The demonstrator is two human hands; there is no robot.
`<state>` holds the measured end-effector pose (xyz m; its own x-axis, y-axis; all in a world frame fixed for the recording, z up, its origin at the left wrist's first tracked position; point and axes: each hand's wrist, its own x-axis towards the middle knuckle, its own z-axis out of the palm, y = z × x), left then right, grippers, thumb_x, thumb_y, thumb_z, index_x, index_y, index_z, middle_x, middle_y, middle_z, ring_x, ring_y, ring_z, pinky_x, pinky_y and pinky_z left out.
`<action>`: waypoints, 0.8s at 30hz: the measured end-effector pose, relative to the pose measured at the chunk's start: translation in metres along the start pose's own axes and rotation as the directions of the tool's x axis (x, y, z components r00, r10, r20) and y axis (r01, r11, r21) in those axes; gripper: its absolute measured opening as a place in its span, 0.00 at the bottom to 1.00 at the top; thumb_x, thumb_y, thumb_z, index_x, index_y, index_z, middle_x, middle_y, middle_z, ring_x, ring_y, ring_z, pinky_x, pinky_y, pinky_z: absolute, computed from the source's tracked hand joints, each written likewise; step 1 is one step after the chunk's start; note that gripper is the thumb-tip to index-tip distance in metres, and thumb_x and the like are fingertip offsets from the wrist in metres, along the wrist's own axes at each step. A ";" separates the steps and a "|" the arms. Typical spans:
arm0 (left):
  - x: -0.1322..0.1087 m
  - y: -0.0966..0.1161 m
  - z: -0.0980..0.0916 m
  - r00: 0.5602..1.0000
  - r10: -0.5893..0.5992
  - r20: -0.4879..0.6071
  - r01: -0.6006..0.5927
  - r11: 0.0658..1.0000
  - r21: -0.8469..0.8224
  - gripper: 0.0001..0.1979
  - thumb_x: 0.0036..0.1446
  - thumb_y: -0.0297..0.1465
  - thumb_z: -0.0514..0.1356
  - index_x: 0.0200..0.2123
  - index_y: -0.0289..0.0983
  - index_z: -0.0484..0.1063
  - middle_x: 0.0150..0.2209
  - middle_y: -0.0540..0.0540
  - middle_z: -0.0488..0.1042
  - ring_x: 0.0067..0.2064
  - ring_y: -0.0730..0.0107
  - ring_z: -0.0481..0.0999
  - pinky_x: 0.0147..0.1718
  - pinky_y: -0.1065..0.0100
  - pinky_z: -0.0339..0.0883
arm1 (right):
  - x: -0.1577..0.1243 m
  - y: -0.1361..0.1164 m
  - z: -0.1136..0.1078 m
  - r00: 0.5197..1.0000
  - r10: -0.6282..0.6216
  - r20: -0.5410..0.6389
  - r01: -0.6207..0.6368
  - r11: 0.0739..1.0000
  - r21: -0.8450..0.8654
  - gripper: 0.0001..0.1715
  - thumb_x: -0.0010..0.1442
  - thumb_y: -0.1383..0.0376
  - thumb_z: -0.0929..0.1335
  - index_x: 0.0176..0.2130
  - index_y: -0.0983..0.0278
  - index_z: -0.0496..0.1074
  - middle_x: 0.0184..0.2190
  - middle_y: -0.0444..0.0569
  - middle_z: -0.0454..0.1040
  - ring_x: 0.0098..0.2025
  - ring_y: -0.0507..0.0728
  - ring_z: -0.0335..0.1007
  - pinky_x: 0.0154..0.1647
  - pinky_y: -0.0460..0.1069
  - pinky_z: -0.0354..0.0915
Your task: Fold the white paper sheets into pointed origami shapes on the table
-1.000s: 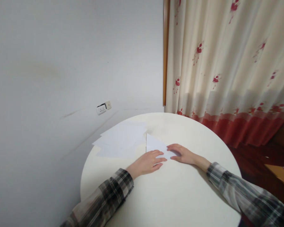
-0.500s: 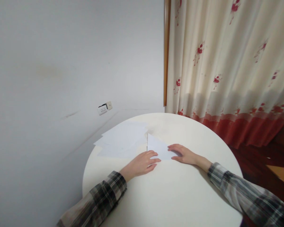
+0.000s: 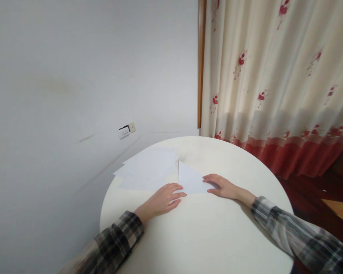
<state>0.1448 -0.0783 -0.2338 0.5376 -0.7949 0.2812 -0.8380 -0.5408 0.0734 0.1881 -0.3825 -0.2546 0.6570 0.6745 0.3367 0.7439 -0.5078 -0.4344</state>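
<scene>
**Two flat hands at a folded paper triangle**

Head view: a folded white paper triangle (image 3: 191, 180) lies flat near the middle of a round white surface (image 3: 205, 236), with one straight edge to the left and its point running off to the right. The right hand (image 3: 221, 186) rests palm down at that right point. Its fingers (image 3: 210, 177) are stretched out and lie flat on the paper, released rather than gripping. The left hand (image 3: 163, 198) also lies palm down, at the near left corner of the triangle. Its fingers (image 3: 177, 187) are spread loosely and hold nothing, and their tips reach the paper's edge; whether they actually rest on it I cannot tell. Both forearms wear plaid sleeves (image 3: 291, 232).

Just left of the triangle, and farther from the person, a loose fan of white sheets (image 3: 147, 169) lies on the surface, its near edge close to the left hand. Behind is a pale wall (image 3: 88, 68) with a socket (image 3: 125, 130). To the right, a cream curtain (image 3: 274, 76) with red flowers hangs beside a wooden frame (image 3: 200, 64).
</scene>
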 end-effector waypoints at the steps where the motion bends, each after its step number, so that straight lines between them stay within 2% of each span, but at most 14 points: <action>1: -0.001 0.000 0.000 1.000 -0.007 -0.001 0.007 1.000 -0.001 0.15 0.59 0.31 0.48 0.48 0.44 0.65 0.50 0.46 0.65 0.52 0.65 0.62 0.52 0.60 0.55 | 0.000 0.000 0.000 1.000 0.001 0.001 -0.001 1.000 -0.002 0.23 0.54 0.56 0.65 0.49 0.60 0.64 0.50 0.51 0.65 0.52 0.59 0.59 0.54 0.56 0.55; 24: -0.019 -0.009 -0.001 0.999 -0.050 0.008 0.050 0.999 0.005 0.16 0.59 0.28 0.46 0.48 0.43 0.64 0.50 0.46 0.64 0.52 0.65 0.61 0.51 0.61 0.56 | -0.003 0.005 0.000 1.000 0.001 0.001 -0.001 1.000 -0.023 0.24 0.54 0.56 0.65 0.49 0.61 0.64 0.50 0.52 0.64 0.52 0.58 0.58 0.54 0.55 0.55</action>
<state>0.1420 -0.0584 -0.2384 0.5795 -0.7693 0.2690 -0.8097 -0.5809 0.0830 0.1897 -0.3874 -0.2578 0.6576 0.6746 0.3354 0.7459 -0.5205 -0.4155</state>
